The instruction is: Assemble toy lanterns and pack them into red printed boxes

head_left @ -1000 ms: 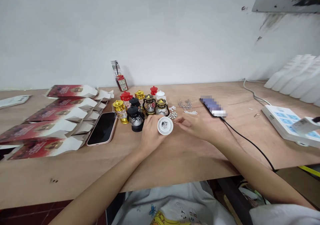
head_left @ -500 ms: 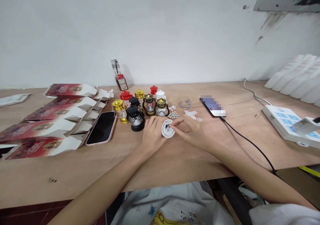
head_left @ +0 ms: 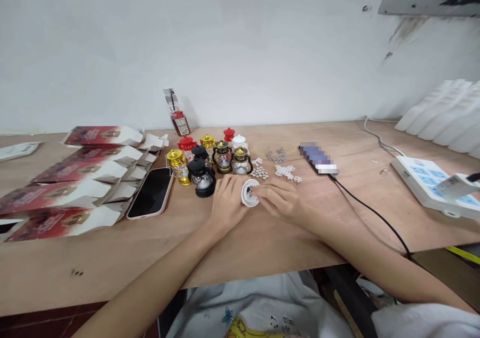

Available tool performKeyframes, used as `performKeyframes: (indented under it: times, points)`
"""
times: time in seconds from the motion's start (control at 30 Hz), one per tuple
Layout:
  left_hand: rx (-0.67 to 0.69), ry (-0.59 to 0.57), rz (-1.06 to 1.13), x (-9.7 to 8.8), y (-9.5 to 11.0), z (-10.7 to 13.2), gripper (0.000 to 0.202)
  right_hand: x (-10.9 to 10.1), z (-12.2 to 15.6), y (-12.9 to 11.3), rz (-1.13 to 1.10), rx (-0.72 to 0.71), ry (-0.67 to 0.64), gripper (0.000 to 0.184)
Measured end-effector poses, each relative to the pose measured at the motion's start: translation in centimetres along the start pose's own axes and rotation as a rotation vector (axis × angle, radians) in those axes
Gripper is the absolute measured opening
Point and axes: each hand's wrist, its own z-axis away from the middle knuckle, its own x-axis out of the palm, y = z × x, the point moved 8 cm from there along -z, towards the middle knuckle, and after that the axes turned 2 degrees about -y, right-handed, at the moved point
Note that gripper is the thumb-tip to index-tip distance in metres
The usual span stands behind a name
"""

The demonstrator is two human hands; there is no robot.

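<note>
My left hand (head_left: 227, 203) is wrapped round a small white lantern (head_left: 249, 193), held with its round underside turned toward me. My right hand (head_left: 279, 200) is pinched at that underside, fingertips pressing something tiny that I cannot make out into the open base. Just behind stand several mini lanterns (head_left: 210, 160) in gold, black, red and white. A cluster of small button cells (head_left: 259, 173) and white plastic bits (head_left: 287, 171) lie to the right of them.
A phone in a pink case (head_left: 152, 193) lies left of the lanterns, beside several red-and-white folded boxes (head_left: 75, 178). A second phone (head_left: 318, 159) with a black cable, metal hooks (head_left: 277, 154), a white power strip (head_left: 431, 185) and a small packet (head_left: 175, 110) by the wall.
My right hand came in from the table to the lantern's underside and now pinches at its base. The left hand lowered the lantern a little.
</note>
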Motion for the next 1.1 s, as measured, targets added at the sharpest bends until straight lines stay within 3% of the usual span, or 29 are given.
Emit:
performKeyframes:
  times: [0.17,0.27,0.33,0.43,0.53,0.63,0.73,0.83,0.97,1.1]
  points:
    - [-0.046,-0.006,0.004,-0.1,-0.6,-0.1,0.024,-0.2,0.5,2.2,-0.106,0.155,0.019,0.017]
    - [-0.082,-0.015,0.004,-0.1,-1.1,-0.2,0.026,-0.7,1.7,5.7,0.014,0.327,0.03,0.015]
    - [-0.094,-0.019,0.006,-0.1,-1.2,-0.2,0.026,-0.1,2.9,8.6,0.125,0.492,-0.11,0.012]
    - [-0.108,-0.023,0.018,-0.1,-1.4,-0.2,0.026,1.8,4.9,11.8,0.245,0.639,-0.425,0.016]
    - [-0.11,-0.025,0.013,-0.1,-1.4,-0.2,0.027,3.3,6.3,12.9,0.295,0.66,-0.653,0.017]
    - [-0.107,-0.03,0.017,0.0,-1.3,-0.2,0.027,4.0,6.7,13.0,0.269,0.668,-0.724,0.017]
    - [-0.106,-0.031,0.024,0.1,-1.3,-0.2,0.027,3.8,6.5,13.1,0.18,0.706,-0.629,0.022]
    - [-0.103,-0.04,0.025,0.2,-1.3,-0.2,0.029,3.0,6.0,13.1,0.039,0.773,-0.44,0.02]
    - [-0.108,-0.037,0.031,0.2,-1.3,-0.2,0.029,1.9,5.3,12.4,-0.447,0.948,-0.057,0.011]
    - [-0.1,-0.032,0.028,0.2,-1.3,-0.1,0.03,2.0,4.6,10.5,-0.894,1.034,0.194,0.027]
